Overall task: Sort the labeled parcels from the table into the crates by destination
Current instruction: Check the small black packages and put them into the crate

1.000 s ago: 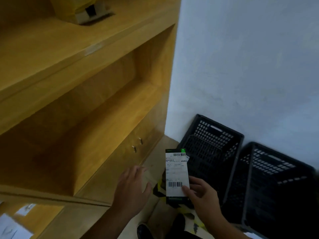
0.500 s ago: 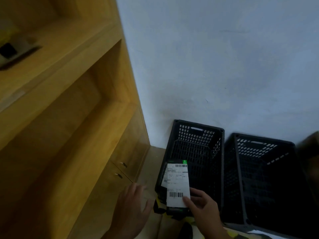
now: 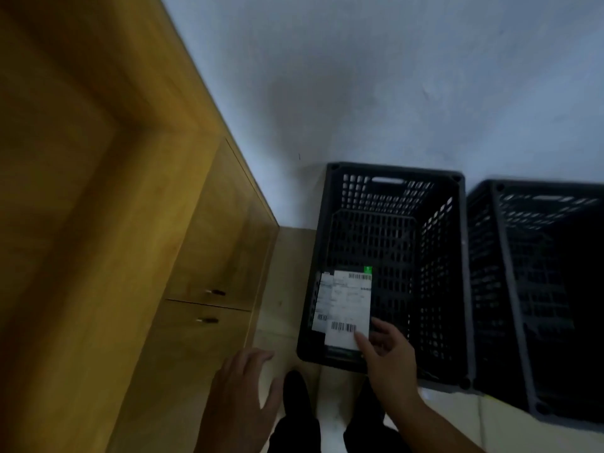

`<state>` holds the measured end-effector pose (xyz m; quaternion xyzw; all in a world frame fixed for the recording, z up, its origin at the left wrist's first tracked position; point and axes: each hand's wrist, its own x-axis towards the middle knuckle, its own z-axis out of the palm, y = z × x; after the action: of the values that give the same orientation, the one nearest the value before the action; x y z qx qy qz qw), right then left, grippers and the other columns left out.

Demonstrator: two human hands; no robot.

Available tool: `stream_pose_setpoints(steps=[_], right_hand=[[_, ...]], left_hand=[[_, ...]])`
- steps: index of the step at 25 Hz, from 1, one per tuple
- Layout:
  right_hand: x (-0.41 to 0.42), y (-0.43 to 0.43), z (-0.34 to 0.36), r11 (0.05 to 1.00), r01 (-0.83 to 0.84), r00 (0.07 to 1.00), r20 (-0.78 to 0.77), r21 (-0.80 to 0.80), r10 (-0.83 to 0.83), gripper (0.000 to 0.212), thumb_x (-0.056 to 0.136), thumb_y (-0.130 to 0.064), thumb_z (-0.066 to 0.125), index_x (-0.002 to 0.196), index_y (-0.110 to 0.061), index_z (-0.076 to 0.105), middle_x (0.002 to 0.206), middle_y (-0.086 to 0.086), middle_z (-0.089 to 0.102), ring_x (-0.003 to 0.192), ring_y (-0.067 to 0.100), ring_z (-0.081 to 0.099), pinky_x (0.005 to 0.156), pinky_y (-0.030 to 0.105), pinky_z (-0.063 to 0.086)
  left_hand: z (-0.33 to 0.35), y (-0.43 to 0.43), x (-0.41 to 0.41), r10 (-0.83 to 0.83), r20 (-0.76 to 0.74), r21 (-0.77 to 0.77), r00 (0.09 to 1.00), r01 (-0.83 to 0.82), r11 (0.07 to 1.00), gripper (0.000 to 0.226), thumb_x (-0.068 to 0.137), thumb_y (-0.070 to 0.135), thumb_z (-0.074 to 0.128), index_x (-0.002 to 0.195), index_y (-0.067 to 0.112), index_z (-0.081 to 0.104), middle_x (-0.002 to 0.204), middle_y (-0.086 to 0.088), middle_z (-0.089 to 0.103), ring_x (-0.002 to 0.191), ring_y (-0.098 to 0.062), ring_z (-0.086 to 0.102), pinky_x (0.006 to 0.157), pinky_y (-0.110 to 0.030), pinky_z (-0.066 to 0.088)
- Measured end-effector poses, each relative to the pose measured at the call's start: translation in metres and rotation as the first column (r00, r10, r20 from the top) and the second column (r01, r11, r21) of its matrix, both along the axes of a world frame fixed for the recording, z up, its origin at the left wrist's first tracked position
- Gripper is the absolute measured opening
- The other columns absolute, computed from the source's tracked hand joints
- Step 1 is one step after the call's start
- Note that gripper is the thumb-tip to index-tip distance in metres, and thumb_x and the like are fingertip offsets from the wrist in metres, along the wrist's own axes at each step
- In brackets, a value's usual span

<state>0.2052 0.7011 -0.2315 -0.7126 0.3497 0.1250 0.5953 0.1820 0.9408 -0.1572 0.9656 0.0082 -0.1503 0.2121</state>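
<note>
- Dark flat parcel (image 3: pixel 351 305) with a white barcoded shipping label and a small green patch at its top corner is held upright-facing over the near left corner of the left crate; whether its lower edge is below the rim cannot be told.
- A second white barcoded label (image 3: pixel 323 300) shows just behind the parcel's left edge, overlapped by it; whether it belongs to a separate parcel is unclear.
- The right hand (image 3: pixel 389 351) grips the parcel at its lower right corner, its thumb (image 3: pixel 361 341) pressed on the front of the label below the barcode, the other fingers curled behind.
- The left hand (image 3: pixel 242 387) holds nothing, its fingers spread and relaxed, palm down above the floor beside the cabinet.
- The left black perforated plastic crate (image 3: pixel 392 170) stands on the floor with its far end against the wall; only its grid bottom is visible inside.
- The right black perforated plastic crate (image 3: pixel 505 273) stands just beside it, also against the wall, its inside too dark to read.
- A yellow-brown wooden cabinet (image 3: pixel 212 240) with two small door handles fills the left side.
- A pale blue-white wall (image 3: pixel 392 76) rises behind the crates.
- Pale floor tiles (image 3: pixel 287 289) lie between cabinet and left crate.
- Dark shoes and trouser legs (image 3: pixel 297 400) show at the bottom edge.
</note>
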Motion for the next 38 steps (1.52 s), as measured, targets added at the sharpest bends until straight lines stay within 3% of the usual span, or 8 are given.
stream_pose_setpoints(steps=[4,9,12,18,21,23,29,38], right_hand=[[0.031,0.028,-0.07,0.998,-0.014,0.999,-0.042,-0.059,0.012,0.037,0.093,-0.016,0.073,0.128,-0.013,0.062,0.109,0.004,0.072,0.093,0.016,0.07,0.085,0.035,0.06],[0.045,0.038,-0.104,0.982,-0.089,0.989,-0.131,-0.169,0.067,0.032,0.092,-0.018,0.074,0.122,-0.015,0.063,0.105,-0.001,0.071,0.097,0.017,0.071,0.081,0.027,0.058],[0.048,0.038,-0.111,0.945,-0.232,0.953,-0.247,-0.231,0.174,0.033,0.091,-0.01,0.073,0.121,-0.013,0.063,0.116,0.005,0.072,0.106,0.02,0.069,0.093,0.037,0.057],[0.053,0.03,-0.119,0.917,-0.376,0.885,-0.343,-0.129,0.315,0.042,0.09,-0.009,0.074,0.13,-0.009,0.062,0.123,0.007,0.072,0.086,0.008,0.064,0.072,0.013,0.05],[0.056,0.023,-0.112,0.921,-0.38,0.873,-0.359,-0.08,0.329,0.05,0.09,-0.013,0.075,0.136,-0.008,0.056,0.129,0.008,0.069,0.103,0.017,0.068,0.083,0.025,0.057],[0.056,0.017,-0.092,0.919,-0.368,0.891,-0.335,-0.141,0.306,0.058,0.09,-0.018,0.076,0.141,-0.008,0.051,0.133,0.01,0.065,0.117,0.023,0.063,0.092,0.028,0.05],[0.036,-0.013,0.031,0.852,-0.408,0.912,-0.11,-0.329,0.394,0.059,0.091,-0.029,0.074,0.144,-0.02,0.049,0.123,-0.012,0.054,0.105,-0.005,0.044,0.093,0.009,0.037],[-0.021,-0.084,0.214,0.716,-0.336,0.883,0.061,-0.612,0.466,0.053,0.098,-0.044,0.062,0.146,-0.038,0.042,0.145,-0.019,0.048,0.135,0.005,0.042,0.114,0.031,0.04]], left_hand=[[-0.046,0.025,0.014,0.047,-0.107,-0.037,0.993,-0.052,0.998,0.032,0.093,0.037,0.063,0.124,0.038,0.057,0.119,0.025,0.048,0.114,-0.002,0.045,0.093,-0.022,0.035],[-0.06,0.043,0.015,0.116,-0.23,-0.075,0.966,-0.137,0.988,0.029,0.097,0.04,0.056,0.125,0.043,0.052,0.118,0.036,0.039,0.113,0.008,0.033,0.093,-0.019,0.031],[-0.064,0.047,0.015,0.135,-0.292,-0.066,0.947,-0.161,0.985,0.029,0.097,0.04,0.055,0.125,0.043,0.052,0.119,0.036,0.039,0.112,0.01,0.032,0.09,-0.016,0.03],[-0.063,0.051,0.02,0.17,-0.314,-0.048,0.934,-0.194,0.98,0.028,0.096,0.04,0.056,0.124,0.043,0.054,0.119,0.035,0.041,0.114,0.007,0.035,0.091,-0.02,0.034],[-0.055,0.051,0.02,0.174,-0.299,-0.042,0.938,-0.195,0.98,0.027,0.096,0.041,0.055,0.124,0.043,0.053,0.119,0.036,0.04,0.114,0.006,0.037,0.09,-0.021,0.035],[-0.043,0.048,0.02,0.163,-0.278,-0.045,0.947,-0.182,0.982,0.027,0.096,0.041,0.055,0.124,0.042,0.053,0.119,0.036,0.04,0.114,0.006,0.036,0.09,-0.02,0.035],[0.021,0.008,0.037,0.054,-0.113,-0.099,0.992,-0.065,0.993,0.029,0.096,0.042,0.055,0.125,0.037,0.056,0.12,0.027,0.046,0.116,0.0,0.041,0.096,-0.025,0.041],[0.129,-0.093,0.074,-0.252,0.162,-0.174,0.954,0.279,0.944,0.028,0.096,0.042,0.056,0.123,0.037,0.054,0.115,0.024,0.044,0.104,0.002,0.041,0.082,-0.017,0.034]])
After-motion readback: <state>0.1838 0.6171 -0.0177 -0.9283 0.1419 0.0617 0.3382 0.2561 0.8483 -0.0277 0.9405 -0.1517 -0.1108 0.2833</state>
